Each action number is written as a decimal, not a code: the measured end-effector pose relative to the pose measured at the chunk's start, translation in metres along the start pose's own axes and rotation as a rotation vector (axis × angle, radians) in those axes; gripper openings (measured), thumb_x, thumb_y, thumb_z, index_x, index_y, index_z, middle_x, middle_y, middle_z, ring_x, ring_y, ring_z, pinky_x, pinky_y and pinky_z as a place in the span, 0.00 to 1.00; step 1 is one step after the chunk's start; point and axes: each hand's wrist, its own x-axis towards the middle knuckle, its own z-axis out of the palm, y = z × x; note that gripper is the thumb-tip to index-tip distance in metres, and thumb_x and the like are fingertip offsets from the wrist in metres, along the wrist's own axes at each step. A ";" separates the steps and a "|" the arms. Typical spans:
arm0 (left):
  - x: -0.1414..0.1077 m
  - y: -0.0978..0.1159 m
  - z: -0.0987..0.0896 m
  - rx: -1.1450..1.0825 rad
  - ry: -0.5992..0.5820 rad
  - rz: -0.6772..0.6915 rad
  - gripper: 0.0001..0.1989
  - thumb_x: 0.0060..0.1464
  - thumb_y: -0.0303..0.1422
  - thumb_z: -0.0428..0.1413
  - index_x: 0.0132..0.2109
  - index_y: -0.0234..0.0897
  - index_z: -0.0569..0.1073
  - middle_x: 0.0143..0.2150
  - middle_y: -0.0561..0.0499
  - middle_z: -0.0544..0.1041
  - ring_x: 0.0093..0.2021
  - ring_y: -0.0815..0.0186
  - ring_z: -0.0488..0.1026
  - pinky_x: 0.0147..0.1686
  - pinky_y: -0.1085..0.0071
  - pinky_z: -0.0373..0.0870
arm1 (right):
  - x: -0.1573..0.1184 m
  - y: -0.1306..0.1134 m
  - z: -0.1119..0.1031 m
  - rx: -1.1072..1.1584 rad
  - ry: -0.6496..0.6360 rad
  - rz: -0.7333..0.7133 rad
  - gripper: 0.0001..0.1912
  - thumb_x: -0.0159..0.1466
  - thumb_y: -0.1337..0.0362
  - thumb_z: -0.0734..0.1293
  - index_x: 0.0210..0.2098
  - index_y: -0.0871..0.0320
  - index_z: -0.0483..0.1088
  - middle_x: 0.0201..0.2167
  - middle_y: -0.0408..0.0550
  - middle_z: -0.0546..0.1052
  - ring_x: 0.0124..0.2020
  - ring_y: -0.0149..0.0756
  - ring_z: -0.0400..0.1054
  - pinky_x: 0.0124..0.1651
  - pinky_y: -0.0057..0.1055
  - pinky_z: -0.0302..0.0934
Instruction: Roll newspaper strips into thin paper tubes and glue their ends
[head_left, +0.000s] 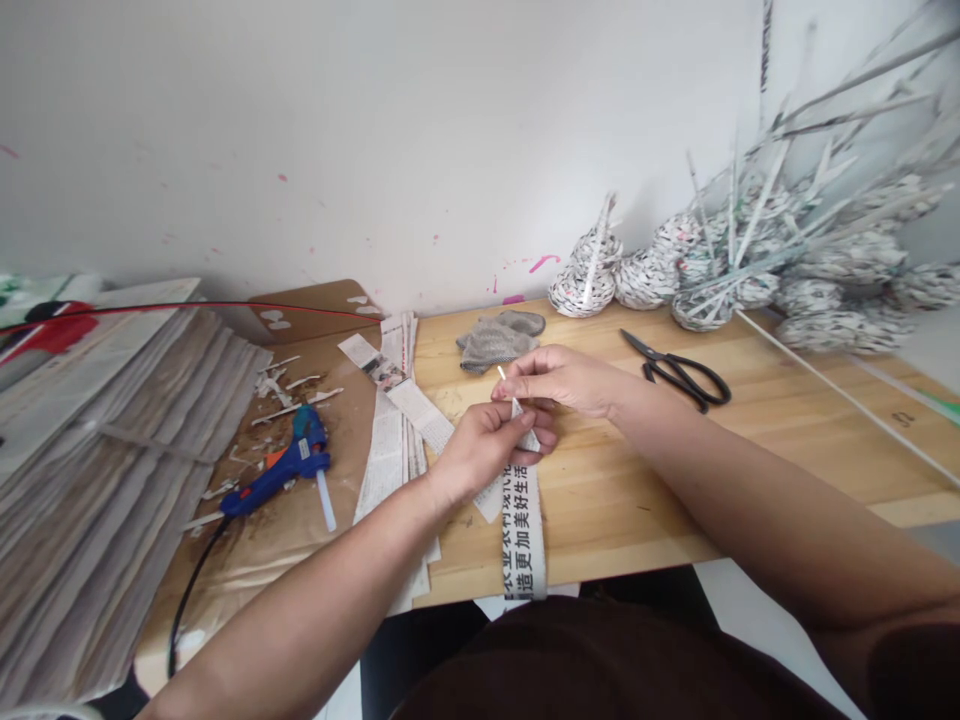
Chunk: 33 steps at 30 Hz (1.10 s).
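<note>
A newspaper strip (525, 540) with large printed characters hangs from my left hand (491, 445) down over the table's front edge. The fingers of my left hand are closed on its upper end, which is folded to a point. Just above and to the right, my right hand (551, 380) pinches a thin white stick-like piece (502, 373), whose tip shows past the fingertips. Whether this piece is joined to the strip is hidden by the fingers. More newspaper strips (386, 440) lie on the table left of my hands.
Black scissors (679, 372) lie right of my hands, a grey cloth (496, 340) behind them. A blue glue gun (289, 462) rests among paper scraps at left, beside a tall newspaper stack (142, 470). Woven paper shapes (645, 275) line the wall at right.
</note>
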 end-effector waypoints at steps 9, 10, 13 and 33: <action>-0.002 0.002 0.003 0.015 0.004 -0.001 0.17 0.55 0.41 0.57 0.41 0.29 0.77 0.35 0.42 0.79 0.35 0.64 0.77 0.36 0.67 0.75 | 0.001 0.000 0.000 0.036 0.087 -0.016 0.16 0.54 0.56 0.74 0.26 0.60 0.68 0.15 0.37 0.69 0.13 0.24 0.60 0.16 0.22 0.52; -0.001 0.002 0.002 0.015 0.003 0.004 0.17 0.55 0.41 0.57 0.42 0.29 0.77 0.36 0.42 0.79 0.35 0.64 0.77 0.36 0.67 0.75 | 0.001 -0.001 -0.001 0.020 0.060 -0.006 0.15 0.55 0.55 0.73 0.28 0.60 0.69 0.16 0.38 0.70 0.13 0.24 0.61 0.16 0.22 0.52; -0.001 0.001 0.002 0.019 0.011 0.007 0.19 0.55 0.43 0.57 0.42 0.29 0.77 0.36 0.42 0.79 0.36 0.64 0.77 0.37 0.66 0.75 | 0.001 -0.001 0.000 0.006 0.038 0.007 0.14 0.55 0.57 0.74 0.29 0.61 0.70 0.17 0.40 0.71 0.14 0.25 0.61 0.17 0.23 0.53; -0.002 0.001 0.004 0.038 0.030 0.004 0.17 0.54 0.42 0.57 0.39 0.30 0.76 0.34 0.42 0.79 0.35 0.64 0.77 0.39 0.64 0.75 | 0.005 0.005 -0.005 0.050 0.065 -0.035 0.18 0.53 0.53 0.74 0.32 0.64 0.74 0.20 0.41 0.71 0.16 0.22 0.58 0.18 0.22 0.49</action>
